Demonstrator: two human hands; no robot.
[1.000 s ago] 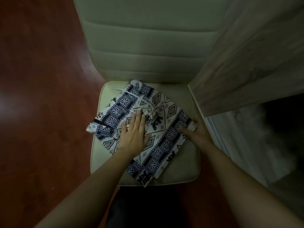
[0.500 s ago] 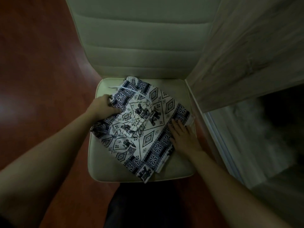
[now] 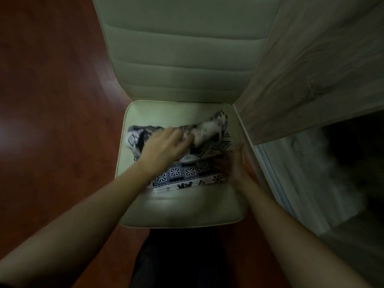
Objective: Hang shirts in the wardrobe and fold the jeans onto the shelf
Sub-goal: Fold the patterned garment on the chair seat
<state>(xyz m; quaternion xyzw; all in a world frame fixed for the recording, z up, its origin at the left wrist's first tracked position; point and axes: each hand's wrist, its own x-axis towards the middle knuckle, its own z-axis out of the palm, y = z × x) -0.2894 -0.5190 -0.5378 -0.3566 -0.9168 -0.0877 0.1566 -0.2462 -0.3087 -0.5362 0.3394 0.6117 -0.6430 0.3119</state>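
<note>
Since half a second ago the left hand [image 3: 164, 148] has come off the left edge of the patterned garment [image 3: 182, 173] to its middle, drawing a fold of cloth up and over towards the right, and the garment now lies squarer across the seat. The reddish wooden floor [image 3: 52, 100] fills the left side. The cream padded chair [image 3: 187, 213] stands in the middle, its ribbed back at the top and its seat carrying the garment. A wood-grain wardrobe panel [image 3: 311, 69] stands just beside the chair on the right, with a dark opening below it. The black-and-white garment rests on the middle of the seat, its near band flat and sharp, its far part raised and blurred. The left hand's grip is closed on that raised fold. The right hand [image 3: 239, 165] sits at the garment's right edge, thumb up; whether its grip holds the cloth I cannot tell.
</note>
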